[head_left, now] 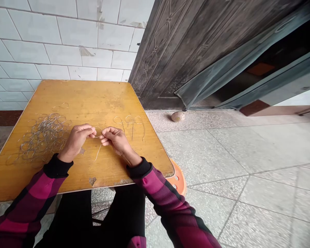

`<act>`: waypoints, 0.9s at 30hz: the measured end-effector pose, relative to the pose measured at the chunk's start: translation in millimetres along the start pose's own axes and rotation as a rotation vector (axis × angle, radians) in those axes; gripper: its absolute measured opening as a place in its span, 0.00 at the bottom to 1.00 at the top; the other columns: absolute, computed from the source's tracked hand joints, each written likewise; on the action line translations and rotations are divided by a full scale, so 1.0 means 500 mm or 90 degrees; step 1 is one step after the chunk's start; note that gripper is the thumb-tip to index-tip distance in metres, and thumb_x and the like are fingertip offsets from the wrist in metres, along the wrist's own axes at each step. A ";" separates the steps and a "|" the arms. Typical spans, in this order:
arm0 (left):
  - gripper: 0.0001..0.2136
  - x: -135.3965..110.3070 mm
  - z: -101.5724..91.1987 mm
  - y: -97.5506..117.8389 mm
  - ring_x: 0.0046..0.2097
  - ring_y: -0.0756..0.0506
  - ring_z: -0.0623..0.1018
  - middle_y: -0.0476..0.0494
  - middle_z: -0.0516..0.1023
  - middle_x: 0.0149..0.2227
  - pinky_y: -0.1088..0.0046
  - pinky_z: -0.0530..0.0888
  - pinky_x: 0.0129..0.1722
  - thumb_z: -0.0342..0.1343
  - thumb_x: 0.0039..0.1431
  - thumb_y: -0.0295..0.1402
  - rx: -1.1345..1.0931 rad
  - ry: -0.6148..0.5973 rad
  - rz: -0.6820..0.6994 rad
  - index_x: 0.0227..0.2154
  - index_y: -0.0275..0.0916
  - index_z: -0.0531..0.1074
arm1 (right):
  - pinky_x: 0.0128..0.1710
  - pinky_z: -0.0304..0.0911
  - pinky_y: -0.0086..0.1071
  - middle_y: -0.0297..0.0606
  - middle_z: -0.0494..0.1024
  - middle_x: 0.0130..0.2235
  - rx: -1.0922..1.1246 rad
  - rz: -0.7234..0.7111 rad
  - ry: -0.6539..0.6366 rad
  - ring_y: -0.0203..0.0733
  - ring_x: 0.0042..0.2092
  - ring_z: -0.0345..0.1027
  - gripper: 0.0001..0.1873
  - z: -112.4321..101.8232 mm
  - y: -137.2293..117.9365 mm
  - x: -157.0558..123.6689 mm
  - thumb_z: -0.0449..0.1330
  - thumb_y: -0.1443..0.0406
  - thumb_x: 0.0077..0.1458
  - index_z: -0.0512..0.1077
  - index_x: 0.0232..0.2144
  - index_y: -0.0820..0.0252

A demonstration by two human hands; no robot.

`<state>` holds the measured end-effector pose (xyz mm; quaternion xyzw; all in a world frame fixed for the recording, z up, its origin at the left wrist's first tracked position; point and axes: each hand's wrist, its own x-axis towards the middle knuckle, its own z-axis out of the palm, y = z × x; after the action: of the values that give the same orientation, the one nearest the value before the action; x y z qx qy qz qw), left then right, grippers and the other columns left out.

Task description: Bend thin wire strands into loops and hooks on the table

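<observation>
A thin, round loop of silvery wire with a tail (98, 152) is pinched in the fingers of the left hand (81, 137) and right hand (115, 140), over the yellow wooden table (90, 98), between its side edges. The loop looks light and bendy, best held by its sides.

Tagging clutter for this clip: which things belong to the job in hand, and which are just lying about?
Likely the job:
looped wire pinched by left hand and right hand
wire pile left of them
lone wire beyond the pile
three wires to the right
wooden table beneath

Likely just about:
orange stool, partly hidden
rounded object by the door
</observation>
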<state>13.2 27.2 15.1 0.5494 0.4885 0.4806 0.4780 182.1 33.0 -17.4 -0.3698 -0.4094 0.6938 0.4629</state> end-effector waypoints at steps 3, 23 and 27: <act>0.10 0.002 0.000 0.000 0.28 0.48 0.73 0.47 0.75 0.22 0.70 0.68 0.34 0.57 0.48 0.36 0.003 -0.021 0.009 0.18 0.37 0.74 | 0.21 0.61 0.26 0.32 0.77 0.26 -0.131 -0.045 -0.014 0.30 0.21 0.66 0.17 -0.003 -0.001 0.000 0.67 0.53 0.47 0.71 0.27 0.60; 0.10 0.000 0.023 0.000 0.26 0.48 0.71 0.46 0.73 0.19 0.69 0.67 0.34 0.57 0.47 0.34 -0.070 -0.049 0.004 0.15 0.37 0.73 | 0.23 0.55 0.28 0.30 0.69 0.19 -0.241 -0.159 0.065 0.31 0.21 0.58 0.15 0.005 0.000 -0.008 0.64 0.55 0.52 0.73 0.21 0.59; 0.09 0.002 0.021 -0.002 0.29 0.48 0.73 0.46 0.75 0.24 0.70 0.69 0.36 0.60 0.47 0.35 -0.158 -0.055 -0.061 0.18 0.36 0.74 | 0.21 0.59 0.25 0.32 0.76 0.25 -0.095 -0.073 -0.027 0.29 0.22 0.63 0.15 -0.005 -0.011 0.001 0.67 0.53 0.46 0.76 0.25 0.61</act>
<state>23.7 27.5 13.4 0.4822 0.4299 0.4899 0.5854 186.0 35.1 -13.5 -0.3642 -0.4901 0.6416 0.4643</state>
